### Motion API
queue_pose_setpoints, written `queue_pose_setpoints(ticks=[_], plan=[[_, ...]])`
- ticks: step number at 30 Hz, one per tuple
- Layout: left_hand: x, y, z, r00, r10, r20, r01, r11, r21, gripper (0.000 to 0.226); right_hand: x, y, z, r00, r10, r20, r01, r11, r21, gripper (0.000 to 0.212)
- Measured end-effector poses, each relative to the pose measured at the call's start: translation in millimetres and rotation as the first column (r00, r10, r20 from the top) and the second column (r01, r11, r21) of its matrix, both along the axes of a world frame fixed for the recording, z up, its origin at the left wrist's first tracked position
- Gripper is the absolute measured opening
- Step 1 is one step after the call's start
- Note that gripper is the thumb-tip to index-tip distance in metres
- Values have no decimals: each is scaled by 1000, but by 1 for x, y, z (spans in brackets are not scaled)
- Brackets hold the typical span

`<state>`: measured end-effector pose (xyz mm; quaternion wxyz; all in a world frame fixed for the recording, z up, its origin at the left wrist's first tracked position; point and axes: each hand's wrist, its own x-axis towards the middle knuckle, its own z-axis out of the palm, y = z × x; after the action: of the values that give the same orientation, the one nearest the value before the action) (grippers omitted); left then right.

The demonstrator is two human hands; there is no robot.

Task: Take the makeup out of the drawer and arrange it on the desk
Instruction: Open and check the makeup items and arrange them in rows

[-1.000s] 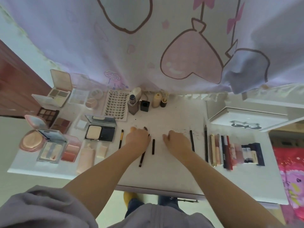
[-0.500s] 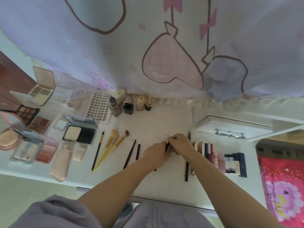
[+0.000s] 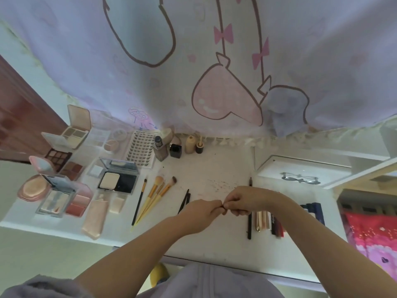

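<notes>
Head view had both sets of fingertips pinched together at the centre of the desk [image 3: 214, 166], the left hand [image 3: 200, 214] and right hand [image 3: 247, 200] meeting knuckle to knuckle; whatever small thing they nipped was hidden, so I could not tell what it was. At nine o'clock of the left hand lay two thin black pencils [image 3: 184, 201], then yellow-handled brushes [image 3: 154, 198] fanned beside a black-handled brush [image 3: 139, 201]. At four o'clock of the right hand a long black pencil [image 3: 249, 220] lay beside a row of lipsticks [image 3: 267, 220]. Farther toward nine o'clock sat an open powder compact [image 3: 118, 179], with palettes [image 3: 62, 160] beyond it. At twelve o'clock small bottles [image 3: 178, 147] stood beneath the curtain [image 3: 193, 61]. At two o'clock the white drawer [image 3: 300, 175] stood open.
</notes>
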<state>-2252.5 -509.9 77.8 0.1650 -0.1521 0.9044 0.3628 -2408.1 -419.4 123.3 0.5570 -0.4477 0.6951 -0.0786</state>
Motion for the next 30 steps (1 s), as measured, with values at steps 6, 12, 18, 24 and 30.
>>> queue_pose_setpoints(ticks=[6, 12, 18, 24, 30], plan=[[3, -7, -6, 992, 107, 71, -120, 968, 221, 29, -3, 8, 3, 996, -65, -58, 66, 998, 5, 21], [-4, -11, -22, 759, 584, 288, -648, 635, 421, 25, -3, 18, -18, 884, -447, -137, 456, 889, 41, 17], [-17, -25, -34, 868, 460, 186, -445, 888, -118, 36, 53, -4, -63, 871, -397, -290, 432, 900, 64, 23], [-10, -50, -43, 936, 287, 206, -206, 918, -340, 37, 85, -29, -84, 794, -287, -536, 331, 944, -15, 38], [-2, -75, -43, 938, 239, 253, -116, 900, -421, 33, 109, -66, -94, 777, -247, -579, 278, 960, -37, 36]])
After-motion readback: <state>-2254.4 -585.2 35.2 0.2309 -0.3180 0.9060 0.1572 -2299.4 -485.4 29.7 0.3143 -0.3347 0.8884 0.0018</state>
